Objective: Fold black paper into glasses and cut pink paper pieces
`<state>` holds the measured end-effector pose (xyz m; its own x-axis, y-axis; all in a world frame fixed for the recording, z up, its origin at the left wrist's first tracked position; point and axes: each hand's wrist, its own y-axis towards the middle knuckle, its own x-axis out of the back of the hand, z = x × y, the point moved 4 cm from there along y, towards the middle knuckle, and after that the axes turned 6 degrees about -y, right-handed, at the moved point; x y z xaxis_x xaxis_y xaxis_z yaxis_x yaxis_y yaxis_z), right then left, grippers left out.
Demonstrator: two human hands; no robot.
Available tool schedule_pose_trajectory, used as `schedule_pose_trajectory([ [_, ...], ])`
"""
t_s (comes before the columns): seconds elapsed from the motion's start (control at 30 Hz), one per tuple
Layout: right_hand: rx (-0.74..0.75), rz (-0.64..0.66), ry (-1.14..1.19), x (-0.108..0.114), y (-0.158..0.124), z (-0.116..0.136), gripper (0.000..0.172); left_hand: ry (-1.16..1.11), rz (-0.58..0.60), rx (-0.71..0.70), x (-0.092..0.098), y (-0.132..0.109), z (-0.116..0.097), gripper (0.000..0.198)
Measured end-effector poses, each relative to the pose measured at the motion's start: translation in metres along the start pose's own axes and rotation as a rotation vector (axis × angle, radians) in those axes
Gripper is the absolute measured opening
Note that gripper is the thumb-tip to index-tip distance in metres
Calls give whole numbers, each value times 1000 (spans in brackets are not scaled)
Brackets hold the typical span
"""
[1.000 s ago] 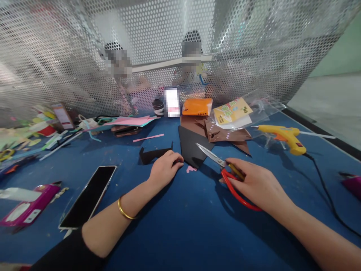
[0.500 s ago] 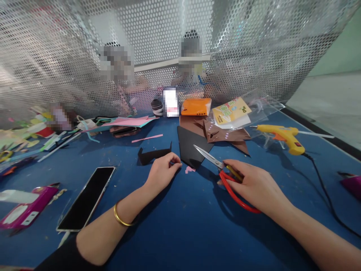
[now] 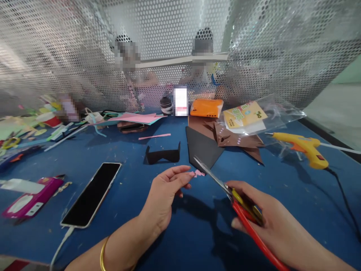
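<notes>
My left hand (image 3: 169,188) is raised over the blue table, thumb and fingers pinched at a small jagged piece of pink paper (image 3: 199,173). My right hand (image 3: 270,218) grips scissors (image 3: 239,205) with red handles and some yellow on the grip; their blades are together and point up and left, near the pink piece. Behind the blades lies a dark grey paper sheet (image 3: 201,146). Black paper cut like a pair of glasses (image 3: 163,155) stands beyond my left hand. A thin pink paper strip (image 3: 154,136) lies farther back.
A yellow glue gun (image 3: 301,145) lies right, its cord trailing forward. Brown paper shapes (image 3: 239,139), a plastic-wrapped yellow card (image 3: 245,116) and an orange pack (image 3: 207,108) are at the back. A phone (image 3: 91,194) and a magenta device (image 3: 34,197) lie left. Perforated sheeting (image 3: 169,37) rises behind.
My left hand has come up with the small pink piece at its fingertips. The scissors have come nearer the camera, still in my right hand. The whole view has shifted slightly.
</notes>
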<state>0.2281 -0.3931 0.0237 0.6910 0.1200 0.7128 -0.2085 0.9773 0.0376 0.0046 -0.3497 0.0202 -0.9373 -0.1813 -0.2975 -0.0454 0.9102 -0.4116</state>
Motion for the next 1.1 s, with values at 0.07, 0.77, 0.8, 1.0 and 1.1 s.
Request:
schedule_pose_trajectory([
  [0.07,43,18,-44,-3,-2,4,43,-43,-5,-10,0,1,0,35],
  [0.77,321,-119,-365,-3,-8,12,45,-89,-72,-27,2,1,7,32],
  [0.8,333,-125,-374,-3,-8,12,44,-89,-72,-25,1,1,7,31],
  [1.0,379,-174,-427,-2,-9,14,42,-67,-56,-18,1,1,11,27],
  [1.1,363,-154,-404,-3,-8,13,43,-54,-46,-16,0,1,11,26],
])
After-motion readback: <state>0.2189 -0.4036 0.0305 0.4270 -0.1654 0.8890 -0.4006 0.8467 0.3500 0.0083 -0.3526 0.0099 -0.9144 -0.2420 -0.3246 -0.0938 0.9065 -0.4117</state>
